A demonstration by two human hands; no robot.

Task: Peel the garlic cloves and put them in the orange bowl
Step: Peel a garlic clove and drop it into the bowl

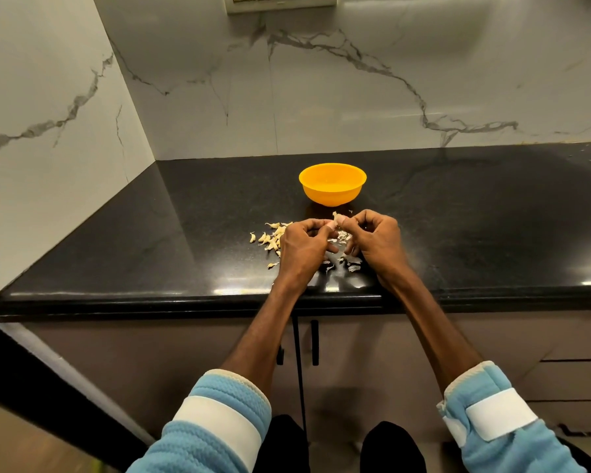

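Observation:
An orange bowl (332, 184) stands on the black counter, just beyond my hands. My left hand (302, 249) and my right hand (376, 245) meet over the counter, and their fingertips pinch one garlic clove (338, 220) between them. Several unpeeled garlic cloves (270, 238) lie in a loose heap to the left of my left hand. Thin pale peel scraps (342, 261) lie on the counter under and between my hands. What the bowl holds cannot be made out.
The black counter (185, 233) meets marble walls at the back and left. Its front edge runs just under my wrists. Cabinet doors with dark handles (314, 343) lie below. A switch plate (280, 3) is on the back wall.

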